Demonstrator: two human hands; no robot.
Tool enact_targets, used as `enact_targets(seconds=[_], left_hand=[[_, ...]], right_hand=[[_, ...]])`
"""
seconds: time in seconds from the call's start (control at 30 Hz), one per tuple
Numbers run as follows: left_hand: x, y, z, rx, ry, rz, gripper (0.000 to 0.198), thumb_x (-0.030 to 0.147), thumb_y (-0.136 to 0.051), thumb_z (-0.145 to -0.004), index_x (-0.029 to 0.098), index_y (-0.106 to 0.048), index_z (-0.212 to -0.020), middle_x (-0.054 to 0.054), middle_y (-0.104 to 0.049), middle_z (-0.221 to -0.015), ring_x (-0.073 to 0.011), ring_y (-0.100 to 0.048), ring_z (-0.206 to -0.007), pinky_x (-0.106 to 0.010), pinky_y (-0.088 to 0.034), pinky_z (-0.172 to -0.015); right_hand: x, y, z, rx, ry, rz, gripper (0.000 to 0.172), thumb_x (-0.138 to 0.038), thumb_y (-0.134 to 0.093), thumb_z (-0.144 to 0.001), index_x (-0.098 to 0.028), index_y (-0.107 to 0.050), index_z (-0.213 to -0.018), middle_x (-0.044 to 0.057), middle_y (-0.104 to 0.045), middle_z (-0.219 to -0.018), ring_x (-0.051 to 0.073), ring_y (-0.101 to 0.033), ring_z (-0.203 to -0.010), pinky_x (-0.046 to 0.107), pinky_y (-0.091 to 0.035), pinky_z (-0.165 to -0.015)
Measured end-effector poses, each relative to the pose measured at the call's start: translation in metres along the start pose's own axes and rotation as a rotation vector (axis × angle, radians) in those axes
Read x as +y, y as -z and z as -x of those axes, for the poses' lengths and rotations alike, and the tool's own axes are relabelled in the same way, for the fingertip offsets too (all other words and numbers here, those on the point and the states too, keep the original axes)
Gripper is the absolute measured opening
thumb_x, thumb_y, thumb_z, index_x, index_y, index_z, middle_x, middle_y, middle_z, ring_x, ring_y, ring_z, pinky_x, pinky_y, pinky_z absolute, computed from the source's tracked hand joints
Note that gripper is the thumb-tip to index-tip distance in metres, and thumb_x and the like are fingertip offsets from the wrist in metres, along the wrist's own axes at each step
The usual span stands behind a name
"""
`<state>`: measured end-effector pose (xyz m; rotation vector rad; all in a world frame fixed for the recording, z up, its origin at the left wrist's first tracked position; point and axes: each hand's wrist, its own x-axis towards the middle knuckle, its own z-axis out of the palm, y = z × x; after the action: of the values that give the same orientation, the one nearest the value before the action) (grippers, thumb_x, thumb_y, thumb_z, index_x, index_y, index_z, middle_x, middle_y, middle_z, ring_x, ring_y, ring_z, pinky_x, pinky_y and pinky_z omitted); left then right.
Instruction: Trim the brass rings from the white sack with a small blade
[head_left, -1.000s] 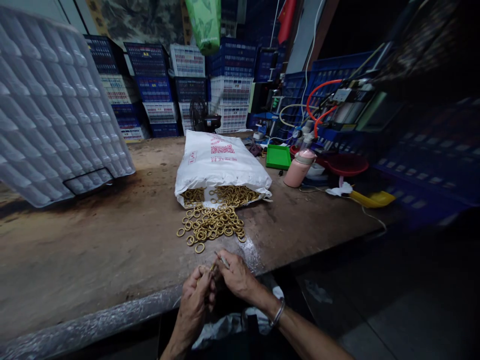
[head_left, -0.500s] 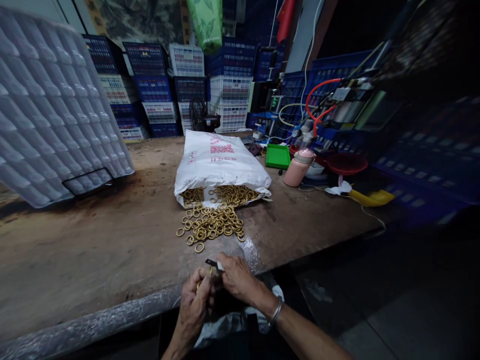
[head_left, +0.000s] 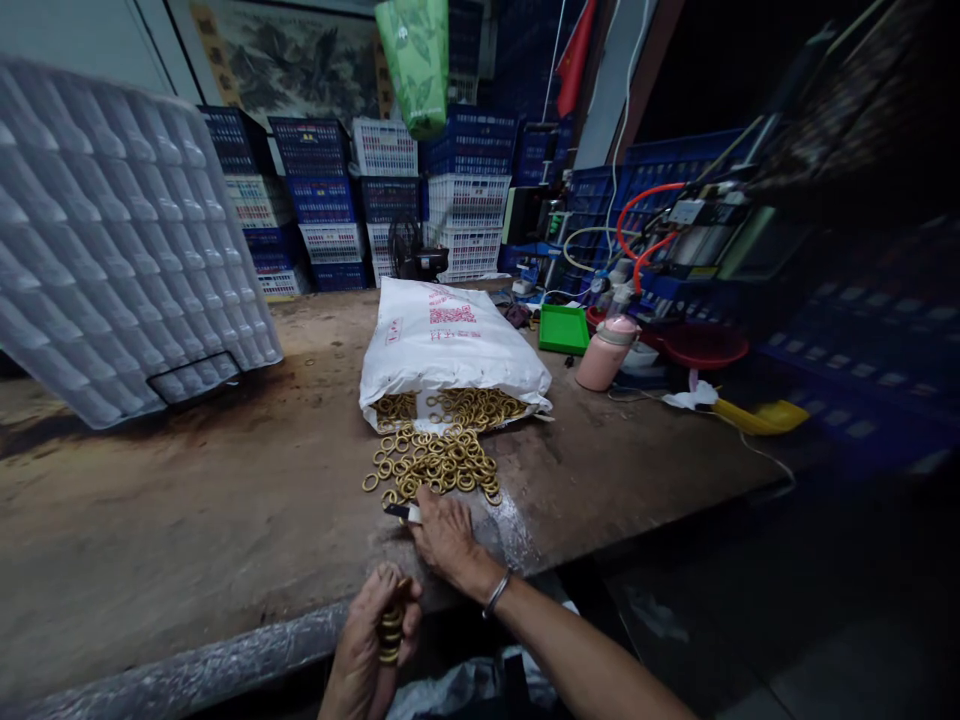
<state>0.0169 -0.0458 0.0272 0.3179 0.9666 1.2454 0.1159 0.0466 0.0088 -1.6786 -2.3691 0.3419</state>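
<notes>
Brass-coloured rings [head_left: 439,462] lie in a loose pile at the mouth of a white sack [head_left: 454,340], and more show inside it. My right hand [head_left: 448,535] is closed round a small tool [head_left: 403,512] with a dark tip and a pale part, at the pile's near edge. Nearer to me and to the left, at the table's front edge, my left hand [head_left: 377,625] is closed on several rings [head_left: 390,635] stacked together. A metal bangle circles my right wrist.
A wrapped stack of pale plastic pieces [head_left: 135,250] stands on the table [head_left: 225,520] at left. A pink bottle [head_left: 606,355], a green tray [head_left: 564,330] and a red dish [head_left: 705,345] are at right. Crates [head_left: 319,200] stand behind.
My right hand has moved forward and left with the tool, up to the ring pile. My left hand has drawn back and turned, so its rings show. The camera view has shifted slightly.
</notes>
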Motion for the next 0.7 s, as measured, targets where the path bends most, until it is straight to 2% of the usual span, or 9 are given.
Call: enact_targets(seconds=[0.13, 0.3, 0.47, 0.57, 0.7], left_hand=[[0.007, 0.003, -0.002, -0.039, 0.027, 0.072, 0.024, 0.031, -0.070, -0.063, 0.018, -0.058, -0.081, 0.002, -0.057, -0.067, -0.0053, -0.046, -0.049, -0.014, -0.028, -0.037], [0.014, 0.003, -0.008, -0.030, 0.048, 0.125, 0.023, 0.027, -0.074, -0.058, 0.015, -0.062, -0.074, -0.004, -0.061, -0.077, -0.0095, -0.054, -0.060, -0.014, -0.032, -0.037], [0.014, 0.001, -0.015, -0.059, -0.004, 0.012, 0.023, 0.031, -0.071, -0.062, 0.015, -0.060, -0.074, -0.001, -0.059, -0.071, -0.0071, -0.050, -0.052, -0.013, -0.026, -0.033], [0.010, -0.003, -0.018, 0.011, -0.075, -0.175, 0.029, 0.038, -0.069, -0.062, 0.017, -0.060, -0.079, 0.002, -0.057, -0.062, -0.0057, -0.045, -0.044, -0.013, -0.026, -0.033], [0.003, -0.009, -0.020, 0.132, -0.345, -0.473, 0.032, 0.037, -0.066, -0.064, 0.019, -0.063, -0.090, 0.003, -0.056, -0.055, -0.0081, -0.045, -0.043, -0.018, -0.035, -0.040]], right_hand=[[-0.002, -0.001, -0.003, -0.002, -0.015, -0.032, 0.024, -0.020, -0.044, -0.076, -0.019, -0.046, -0.100, 0.006, -0.062, -0.085, 0.020, -0.057, -0.076, 0.029, -0.032, -0.063], [0.009, 0.000, -0.002, 0.065, 0.020, -0.114, 0.023, -0.016, -0.046, -0.070, -0.019, -0.049, -0.092, 0.005, -0.060, -0.090, 0.017, -0.054, -0.078, 0.026, -0.030, -0.062], [0.021, 0.008, -0.003, 0.033, -0.054, -0.375, 0.008, -0.017, -0.045, -0.070, -0.019, -0.051, -0.075, -0.002, -0.054, -0.065, 0.011, -0.047, -0.060, 0.022, -0.028, -0.054], [0.022, 0.018, 0.001, 0.020, -0.147, -0.623, 0.008, -0.014, -0.045, -0.067, -0.018, -0.052, -0.069, -0.004, -0.052, -0.063, 0.009, -0.046, -0.060, 0.018, -0.031, -0.055], [0.018, 0.031, 0.012, -0.067, -0.252, -0.912, 0.012, -0.017, -0.046, -0.066, -0.018, -0.055, -0.073, -0.006, -0.050, -0.059, 0.008, -0.043, -0.053, 0.017, -0.031, -0.049]])
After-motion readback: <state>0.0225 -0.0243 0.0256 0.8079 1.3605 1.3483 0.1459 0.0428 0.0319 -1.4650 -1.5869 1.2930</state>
